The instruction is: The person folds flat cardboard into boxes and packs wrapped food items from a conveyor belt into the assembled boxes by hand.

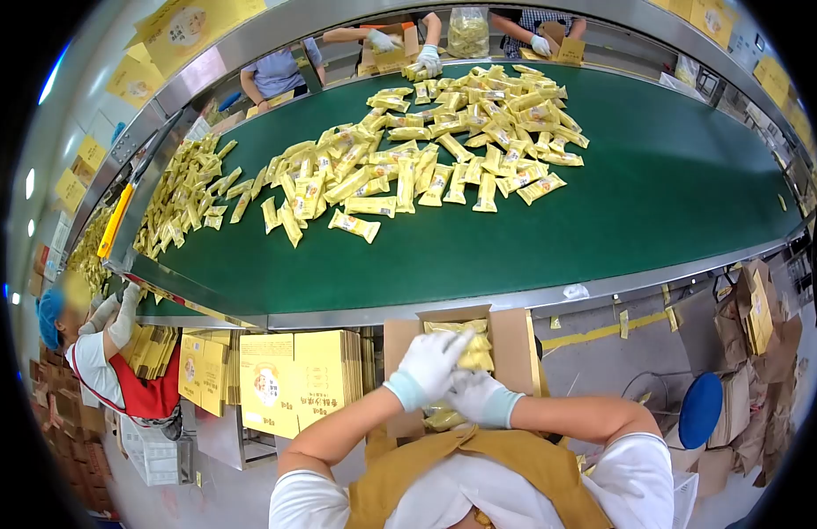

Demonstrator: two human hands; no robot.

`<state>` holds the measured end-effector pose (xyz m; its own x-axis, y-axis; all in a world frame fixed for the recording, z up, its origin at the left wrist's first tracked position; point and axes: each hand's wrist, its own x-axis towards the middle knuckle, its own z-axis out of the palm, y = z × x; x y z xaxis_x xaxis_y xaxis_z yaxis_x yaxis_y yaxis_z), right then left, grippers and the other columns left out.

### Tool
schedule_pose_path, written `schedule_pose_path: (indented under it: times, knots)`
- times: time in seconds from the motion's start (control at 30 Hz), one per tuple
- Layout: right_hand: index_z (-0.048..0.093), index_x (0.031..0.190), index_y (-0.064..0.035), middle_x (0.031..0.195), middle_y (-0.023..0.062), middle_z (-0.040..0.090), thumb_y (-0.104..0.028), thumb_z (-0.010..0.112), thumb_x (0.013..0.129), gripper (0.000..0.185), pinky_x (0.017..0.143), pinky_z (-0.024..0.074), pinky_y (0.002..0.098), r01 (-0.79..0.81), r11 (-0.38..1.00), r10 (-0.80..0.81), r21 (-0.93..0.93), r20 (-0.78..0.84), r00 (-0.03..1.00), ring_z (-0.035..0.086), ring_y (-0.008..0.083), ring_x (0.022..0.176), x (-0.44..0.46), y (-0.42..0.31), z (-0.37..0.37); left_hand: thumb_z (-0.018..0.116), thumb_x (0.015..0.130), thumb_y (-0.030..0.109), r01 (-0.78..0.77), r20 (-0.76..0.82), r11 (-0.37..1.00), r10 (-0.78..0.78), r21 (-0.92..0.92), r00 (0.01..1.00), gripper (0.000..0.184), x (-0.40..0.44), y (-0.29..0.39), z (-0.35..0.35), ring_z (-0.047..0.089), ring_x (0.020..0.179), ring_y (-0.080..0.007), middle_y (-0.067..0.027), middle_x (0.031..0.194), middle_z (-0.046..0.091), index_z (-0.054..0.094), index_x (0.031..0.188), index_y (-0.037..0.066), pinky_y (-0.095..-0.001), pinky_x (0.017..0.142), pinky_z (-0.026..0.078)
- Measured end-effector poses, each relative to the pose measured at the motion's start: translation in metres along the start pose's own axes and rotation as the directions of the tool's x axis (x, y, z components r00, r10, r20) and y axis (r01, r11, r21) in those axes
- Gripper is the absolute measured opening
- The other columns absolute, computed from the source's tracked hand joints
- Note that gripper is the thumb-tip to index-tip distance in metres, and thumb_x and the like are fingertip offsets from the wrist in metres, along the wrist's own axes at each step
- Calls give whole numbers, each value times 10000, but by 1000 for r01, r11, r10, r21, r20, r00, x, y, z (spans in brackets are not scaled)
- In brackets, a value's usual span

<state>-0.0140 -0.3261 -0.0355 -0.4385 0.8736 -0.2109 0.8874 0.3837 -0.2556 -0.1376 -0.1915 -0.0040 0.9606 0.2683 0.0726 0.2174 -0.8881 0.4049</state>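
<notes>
An open cardboard box stands between my body and the belt's near edge, with yellow wrapped packets inside. My left hand, in a white glove with a pale blue cuff, is over the box's left part, touching or just above the packets; what its fingers hold, if anything, is unclear. My right hand, gloved the same way, lies lower over the box beside the left one, its fingers curled and partly hidden. Beyond the box, many yellow packets lie heaped on the green conveyor belt.
Flat yellow cartons stand stacked left of the box. A metal rail edges the belt. A blue round stool stands at the right. A co-worker in a red apron is at the left; other people's gloved hands work across the belt.
</notes>
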Motion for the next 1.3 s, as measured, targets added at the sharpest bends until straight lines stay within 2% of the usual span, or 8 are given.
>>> schedule_pose_path:
  times: [0.37,0.43,0.57,0.77,0.97,1.1,1.17,1.3]
  knots:
    - [695,844,-93,803,73,638,-358,725,810,269,698,502,395,45,995,-15,91,-315,949,643,289,814,-46,10,-29,669,893,295,57,54,987,-66,151,996,644,-23,18,35,560,1216,-336,-156,1319,576,446,1459,83,-469,1039,412]
    - [700,706,-125,685,76,618,-357,712,821,259,639,491,411,-74,989,110,129,-293,950,633,304,715,-44,19,-54,600,907,502,29,139,981,-56,191,989,821,-25,20,32,387,1396,-391,-245,1473,434,347,1509,5,-508,1144,295]
    - [702,1055,-78,938,170,682,-346,776,777,393,813,521,462,-259,915,398,308,-795,458,661,350,881,-16,62,-54,494,839,779,56,298,956,-145,289,944,1126,-22,43,21,169,1505,-434,-305,1598,217,239,1543,-62,-559,1195,153]
    - [731,1133,-77,1125,172,706,-545,711,824,561,938,520,405,-514,663,661,545,-102,744,649,348,1077,45,117,-34,549,815,759,57,240,967,-119,250,963,1132,-26,41,22,207,1483,-461,-332,1563,255,270,1517,-85,-576,1192,155]
    - [769,959,-188,893,43,715,-259,722,832,153,751,537,395,-187,964,263,188,-586,766,638,283,818,11,92,-36,635,891,481,-20,-208,999,10,-46,978,792,-56,29,-1,345,1433,-403,-256,1511,392,396,1469,-5,-580,1186,198]
    - [738,950,-165,839,41,679,-133,682,775,187,694,526,408,-98,976,215,195,-788,577,607,273,785,-25,60,-73,608,837,48,68,-802,979,-196,-191,564,365,-73,15,-34,588,1116,-370,-203,1198,620,618,1196,-18,-471,1001,454]
    - [731,951,-140,837,48,676,-86,680,749,216,693,516,404,-177,961,273,211,-816,510,593,287,756,-33,61,-80,508,895,-9,138,-728,846,-517,-515,449,315,-79,-1,-30,632,1060,-325,-196,1156,653,638,1183,-21,-412,956,495]
    - [744,928,-118,832,90,695,-124,694,822,117,704,504,415,-396,848,495,353,-793,354,602,328,743,-37,88,-66,472,918,-36,222,-287,517,-728,-827,623,358,-102,-85,60,678,1017,-250,-162,1086,711,619,1244,-12,-351,939,523]
